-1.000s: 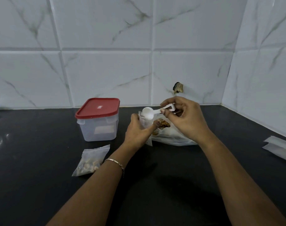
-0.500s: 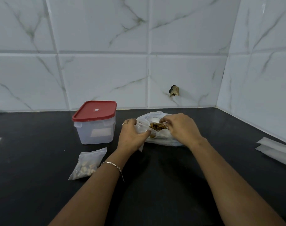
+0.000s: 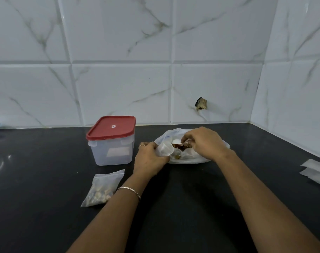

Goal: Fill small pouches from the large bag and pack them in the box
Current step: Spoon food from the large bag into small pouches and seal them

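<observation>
A large clear bag [image 3: 201, 157] of brown dry fruit lies open on the black counter near the back wall. My left hand [image 3: 149, 158] grips a small clear pouch [image 3: 164, 149] held open at the bag's mouth. My right hand [image 3: 204, 141] reaches into the bag and pinches a white spoon [image 3: 176, 141], whose bowl shows just above the brown pieces. A filled pouch [image 3: 102, 188] of pale nuts lies flat to the left of my left forearm. The clear box with a red lid [image 3: 110, 139] stands shut behind it.
White folded papers or pouches [image 3: 316, 170] lie at the counter's right edge. Tiled walls meet in a corner at the back right. A dark chipped spot [image 3: 201, 103] marks the wall above the bag.
My right hand came down from above the pouch and put the spoon into the large bag. My left hand lowered the small pouch to the bag's mouth.
</observation>
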### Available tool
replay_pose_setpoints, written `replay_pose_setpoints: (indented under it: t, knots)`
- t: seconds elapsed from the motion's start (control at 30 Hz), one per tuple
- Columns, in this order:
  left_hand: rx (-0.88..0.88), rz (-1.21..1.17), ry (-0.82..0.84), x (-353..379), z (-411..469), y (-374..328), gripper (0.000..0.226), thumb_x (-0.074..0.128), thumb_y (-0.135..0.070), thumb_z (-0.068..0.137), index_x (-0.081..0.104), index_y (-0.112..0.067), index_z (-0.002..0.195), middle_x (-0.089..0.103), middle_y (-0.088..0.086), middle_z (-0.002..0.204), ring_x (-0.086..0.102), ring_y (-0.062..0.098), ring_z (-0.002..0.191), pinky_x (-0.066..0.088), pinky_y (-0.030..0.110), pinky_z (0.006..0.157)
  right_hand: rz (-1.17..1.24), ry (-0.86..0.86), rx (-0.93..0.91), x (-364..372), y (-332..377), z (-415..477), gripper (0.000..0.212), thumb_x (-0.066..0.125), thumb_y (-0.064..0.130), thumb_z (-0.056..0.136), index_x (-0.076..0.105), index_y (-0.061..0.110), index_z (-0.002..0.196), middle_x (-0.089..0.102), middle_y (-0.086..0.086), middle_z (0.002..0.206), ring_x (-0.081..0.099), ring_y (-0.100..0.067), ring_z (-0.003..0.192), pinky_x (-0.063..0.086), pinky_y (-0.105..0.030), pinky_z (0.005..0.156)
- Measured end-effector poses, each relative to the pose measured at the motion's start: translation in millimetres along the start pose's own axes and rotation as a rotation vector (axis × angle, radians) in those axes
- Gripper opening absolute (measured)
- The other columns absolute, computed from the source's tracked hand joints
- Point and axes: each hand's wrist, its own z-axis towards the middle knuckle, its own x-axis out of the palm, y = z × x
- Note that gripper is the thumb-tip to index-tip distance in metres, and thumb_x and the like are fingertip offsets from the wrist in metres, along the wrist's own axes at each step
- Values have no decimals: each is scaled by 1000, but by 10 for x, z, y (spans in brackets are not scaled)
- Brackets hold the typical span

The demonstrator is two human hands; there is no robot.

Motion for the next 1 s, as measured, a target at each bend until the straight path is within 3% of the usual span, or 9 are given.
replay_pose_setpoints:
  t: [0.1, 0.27, 0.43, 0.53, 0.63, 0.77, 0.9, 1.0]
  knots:
    - [6, 22, -5, -2, -17, -6, 56, 73, -39, 77, 56, -16, 125, 42, 4, 133, 53, 18, 109, 44, 28, 91, 42, -29, 44, -54, -74, -65, 24, 54, 22, 97, 70, 37, 107, 69, 6, 107, 64, -14, 91, 54, -34, 79]
    - [20, 57, 4, 1, -37, 1, 55, 73, -37, 76, 56, -16, 125, 42, 3, 134, 54, 20, 110, 46, 31, 94, -73, -50, 22, 115, -4, -110, 28, 57, 20, 95, 67, 34, 117, 70, 4, 109, 65, -15, 94, 52, -31, 80]
    - [32, 83, 27, -11, -38, 18, 56, 74, -38, 76, 56, -17, 125, 41, 3, 136, 54, 19, 111, 46, 31, 94, 222, 3, 116, 179, -10, -57, 22, 58, 17, 95, 73, 29, 105, 72, 9, 104, 63, -7, 89, 51, -29, 84]
    - [35, 86, 17, 0, -38, 20, 53, 73, -39, 77, 57, -17, 122, 42, 3, 134, 54, 20, 111, 45, 31, 94, 393, 42, 165, 154, -78, -44, 21, 60, 13, 93, 75, 26, 100, 67, 13, 96, 58, -5, 85, 42, -20, 76]
    - [29, 80, -2, 16, -39, 28, 50, 73, -39, 76, 59, -17, 119, 44, 2, 133, 53, 20, 111, 44, 30, 92, 622, 53, 269, 131, -154, -56, 24, 62, 8, 88, 78, 27, 91, 67, 13, 78, 56, -15, 66, 42, -24, 64]
    - [21, 76, -21, 36, -32, 35, 51, 72, -42, 76, 59, -18, 120, 47, 3, 131, 54, 19, 111, 42, 28, 90, 830, 120, 390, 70, -167, -78, 25, 61, -2, 87, 78, 16, 89, 60, 12, 52, 41, -2, 41, 34, -15, 46]
    - [13, 77, -19, 37, -29, 49, 52, 73, -43, 76, 60, -18, 120, 49, 4, 130, 56, 20, 109, 47, 31, 92, 934, 204, 500, 10, -126, -79, 24, 57, -6, 88, 77, 8, 92, 64, 2, 62, 39, -1, 36, 34, -13, 39]
    - [16, 82, -21, 42, -24, 54, 54, 74, -44, 76, 59, -18, 121, 51, 4, 130, 56, 19, 109, 47, 31, 92, 909, 243, 552, -11, -95, -69, 30, 56, -3, 89, 78, 16, 91, 69, 1, 88, 51, -6, 60, 41, -16, 54]
